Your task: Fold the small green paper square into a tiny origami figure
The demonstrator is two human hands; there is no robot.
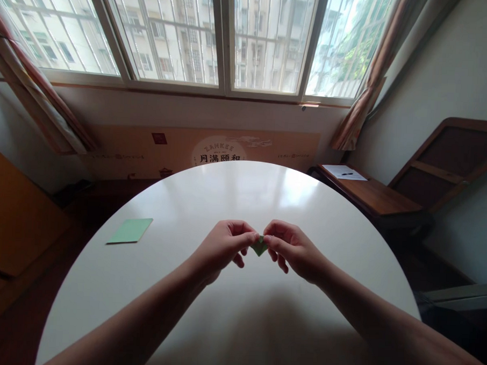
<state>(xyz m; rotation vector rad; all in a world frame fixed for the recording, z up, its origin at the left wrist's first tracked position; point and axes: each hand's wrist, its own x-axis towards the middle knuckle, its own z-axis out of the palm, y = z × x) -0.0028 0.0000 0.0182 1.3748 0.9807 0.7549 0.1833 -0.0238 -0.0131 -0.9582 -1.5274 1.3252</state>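
Note:
A small piece of folded green paper (260, 247) hangs between my two hands, its lower end coming to a point. My left hand (229, 244) pinches its left upper corner between thumb and index finger. On the other side, my right hand (291, 246) grips the right upper corner in the same way. The remaining fingers of both hands curl loosely below. Both hands are held over the middle of the white round table (205, 321). Fingertips cover the paper's upper corners, so the folds there are hidden.
Light green square paper (130, 231), apparently a stack, lies at the table's left. Past the right edge stands a wooden side table (372, 193) bearing a white sheet (341, 172) and a pen (347, 174). A printed banner (269, 151) is below the barred windows.

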